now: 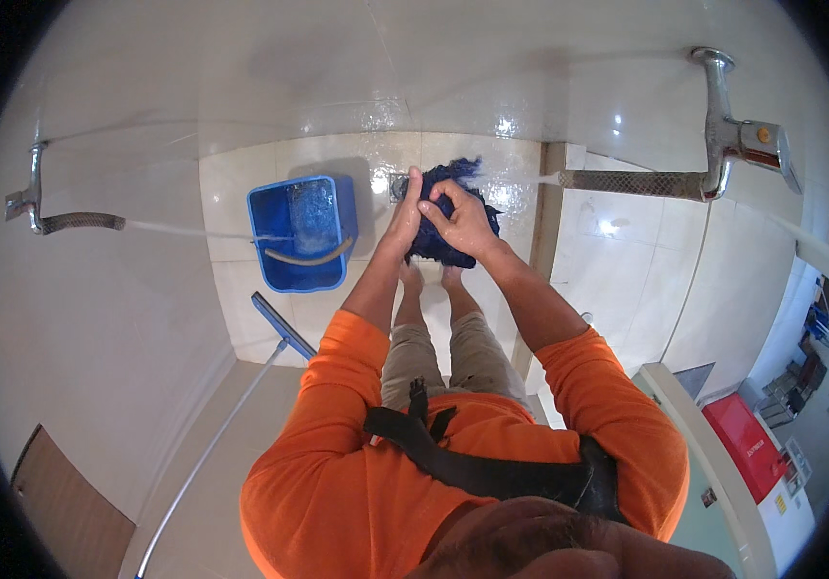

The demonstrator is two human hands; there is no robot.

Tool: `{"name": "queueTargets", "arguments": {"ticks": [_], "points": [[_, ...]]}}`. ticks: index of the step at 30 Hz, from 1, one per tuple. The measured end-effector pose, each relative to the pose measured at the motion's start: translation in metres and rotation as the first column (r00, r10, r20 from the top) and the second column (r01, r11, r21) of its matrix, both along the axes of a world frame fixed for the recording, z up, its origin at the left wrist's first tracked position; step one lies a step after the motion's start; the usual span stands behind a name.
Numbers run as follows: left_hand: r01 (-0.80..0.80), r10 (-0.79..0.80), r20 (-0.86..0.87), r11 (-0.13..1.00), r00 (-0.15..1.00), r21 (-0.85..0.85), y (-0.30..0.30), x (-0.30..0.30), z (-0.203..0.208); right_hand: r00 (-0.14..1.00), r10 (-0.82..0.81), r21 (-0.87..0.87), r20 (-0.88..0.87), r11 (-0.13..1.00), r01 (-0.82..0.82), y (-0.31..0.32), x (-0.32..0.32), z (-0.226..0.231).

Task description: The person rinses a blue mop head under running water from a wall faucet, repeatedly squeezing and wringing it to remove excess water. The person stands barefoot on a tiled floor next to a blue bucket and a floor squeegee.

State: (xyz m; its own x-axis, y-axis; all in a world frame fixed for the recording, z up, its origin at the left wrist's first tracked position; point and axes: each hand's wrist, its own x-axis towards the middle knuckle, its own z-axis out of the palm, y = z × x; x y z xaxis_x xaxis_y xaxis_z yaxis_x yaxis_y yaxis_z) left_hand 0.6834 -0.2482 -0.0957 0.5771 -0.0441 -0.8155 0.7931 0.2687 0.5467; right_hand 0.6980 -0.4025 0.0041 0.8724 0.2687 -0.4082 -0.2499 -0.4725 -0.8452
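Note:
A dark blue, shaggy wet cloth (448, 249) bunches under and between my hands, in front of my bare feet. My left hand (403, 222) grips its left side, thumb pointing away from me, with the other fingers mostly hidden. My right hand (462, 224) is curled on the cloth's right side, its thumb reaching toward my left hand. Water sprays leftward onto the cloth from a braided hose (631, 183) on the right-hand tap (728, 140). Left of my hands stands a blue bucket (270, 261), with water running into it from another hose (81, 222).
Beside my left leg, a blue-headed floor squeegee (281, 328) leans with its long pole toward the lower left. The left tap (28, 198) juts from the wall. A raised ledge (547, 212) runs along my right. Beyond it sits a red box (744, 442). The tiled floor is wet.

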Motion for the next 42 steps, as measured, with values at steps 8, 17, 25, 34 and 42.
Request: {"name": "queueTargets", "arguments": {"ticks": [8,17,25,34,42], "points": [[-0.372,0.379,0.019,0.917,0.925,-0.144,-0.002,0.015,0.004,0.986,-0.057,0.066,0.156,0.997,0.048,0.012,0.047,-0.009],[-0.392,0.43,0.09,0.877,0.898,-0.279,0.002,0.001,-0.008,0.698,-0.133,0.442,-0.704,0.686,0.578,-0.047,0.04,-0.048],[0.043,0.048,0.302,0.957,0.952,-0.287,0.006,0.018,0.032,0.93,-0.02,0.136,-0.366,0.988,0.074,-0.03,0.038,-0.035],[-0.132,0.16,0.039,0.91,0.986,-0.393,-0.015,0.041,0.083,0.988,0.053,-0.051,0.144,0.998,-0.046,-0.007,0.058,0.022],[-0.402,0.398,0.255,0.915,0.881,-0.04,-0.027,0.036,0.008,0.925,-0.371,-0.209,-0.08,0.914,0.349,0.009,0.077,-0.039]]}}
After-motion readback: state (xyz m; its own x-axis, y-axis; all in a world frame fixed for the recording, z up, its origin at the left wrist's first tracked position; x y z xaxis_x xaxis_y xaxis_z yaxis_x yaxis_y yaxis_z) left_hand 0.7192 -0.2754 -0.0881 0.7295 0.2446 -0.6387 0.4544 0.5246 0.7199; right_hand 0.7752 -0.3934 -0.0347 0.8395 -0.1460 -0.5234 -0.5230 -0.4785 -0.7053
